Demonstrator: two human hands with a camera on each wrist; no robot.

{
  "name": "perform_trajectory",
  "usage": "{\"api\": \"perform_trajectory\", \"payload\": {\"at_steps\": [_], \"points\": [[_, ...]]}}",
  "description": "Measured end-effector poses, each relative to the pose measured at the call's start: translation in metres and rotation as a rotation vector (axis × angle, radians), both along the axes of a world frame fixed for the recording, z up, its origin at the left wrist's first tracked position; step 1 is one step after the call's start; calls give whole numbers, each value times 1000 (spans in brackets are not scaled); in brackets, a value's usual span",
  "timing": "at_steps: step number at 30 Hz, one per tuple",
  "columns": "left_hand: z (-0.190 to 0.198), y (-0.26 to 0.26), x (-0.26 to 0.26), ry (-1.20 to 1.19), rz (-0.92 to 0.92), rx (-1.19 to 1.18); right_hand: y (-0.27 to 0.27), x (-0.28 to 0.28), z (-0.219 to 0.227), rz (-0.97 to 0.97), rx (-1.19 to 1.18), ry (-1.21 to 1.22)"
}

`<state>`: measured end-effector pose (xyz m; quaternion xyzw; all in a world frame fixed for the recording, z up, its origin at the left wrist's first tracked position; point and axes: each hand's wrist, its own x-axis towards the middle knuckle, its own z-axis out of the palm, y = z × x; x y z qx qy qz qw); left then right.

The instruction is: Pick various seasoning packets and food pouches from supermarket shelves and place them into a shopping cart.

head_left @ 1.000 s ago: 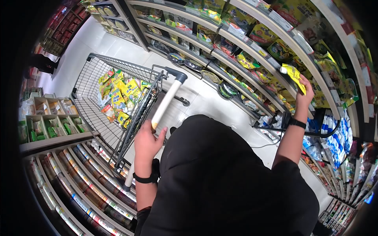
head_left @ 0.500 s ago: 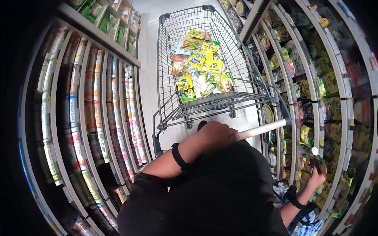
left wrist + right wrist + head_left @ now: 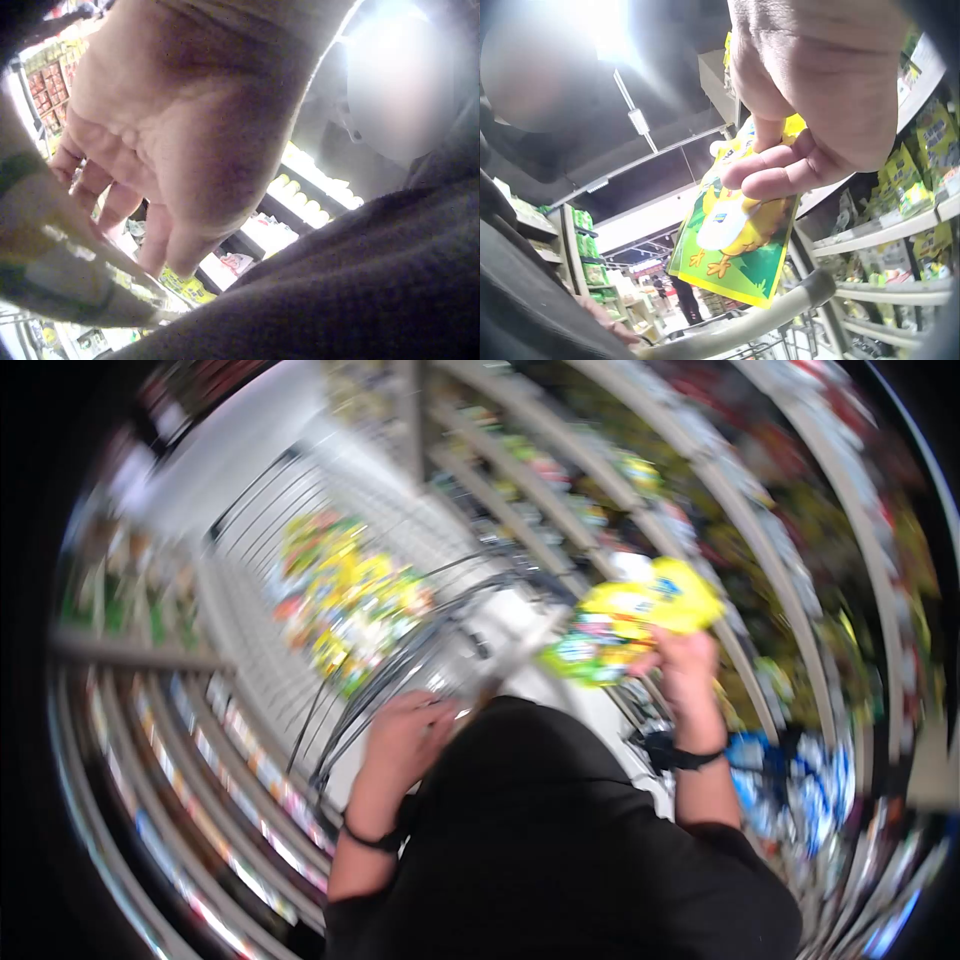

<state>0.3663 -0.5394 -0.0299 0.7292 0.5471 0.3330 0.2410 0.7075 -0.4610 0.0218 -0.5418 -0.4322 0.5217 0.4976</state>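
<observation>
My right hand point(image 3: 690, 660) holds up packaging in front of the right shelves, its fingers and thumb closed on the upper part. In the right wrist view it is a glossy yellow-and-green packet point(image 3: 742, 240) with a cartoon chicken. Bright yellow point(image 3: 690, 598) and a blurred white part also show by the hand in the head view. My left hand point(image 3: 403, 732) is at the handle of the shopping cart point(image 3: 235, 575). In the left wrist view its palm is bare and its loosely extended fingers point(image 3: 120, 206) reach behind the blurred handle point(image 3: 45, 255).
A pile of yellow and green packets point(image 3: 350, 595) lies in the cart. Shelves point(image 3: 600, 460) stocked with packets rise on the right, with blue-and-white bags point(image 3: 800, 785) below. Low slanted racks point(image 3: 190, 790) stand at the left. People point(image 3: 686, 296) are farther down the aisle.
My right hand has come left from the right shelves toward the cart with the yellow packaging. The head view has swung and is now blurred. My left hand stays at the cart handle.
</observation>
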Motion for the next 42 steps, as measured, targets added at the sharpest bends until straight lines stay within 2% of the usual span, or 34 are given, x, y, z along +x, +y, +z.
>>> {"api": "perform_trajectory", "payload": {"at_steps": [2,3,7,10,13,14,17,20,24,30,42], "points": [[13,2,9,-133,63,-107,-3,-5,-7,108,-67,175],[26,-2,15,-152,137,-234,-5,-12,-5,122,-84,274],[50,-2,18,-676,-134,-402,-13,-44,31,318,-190,426],[63,1,35,-821,-310,-540,-17,-49,49,485,-206,363],[73,3,44,-670,-236,-681,-20,-49,44,487,-223,357],[72,4,45,-633,-243,-660,-19,-47,39,481,-205,348],[68,4,51,-696,-216,-673,-22,-44,33,466,-211,388],[66,2,51,-676,-199,-646,-23,-41,27,469,-136,354],[64,5,52,-754,-184,-603,-23,-40,22,463,-174,294],[60,5,54,-780,-185,-647,-31,-40,14,638,-186,98],[59,7,76,-648,-252,-679,-39,-16,15,657,-207,-34]]}}
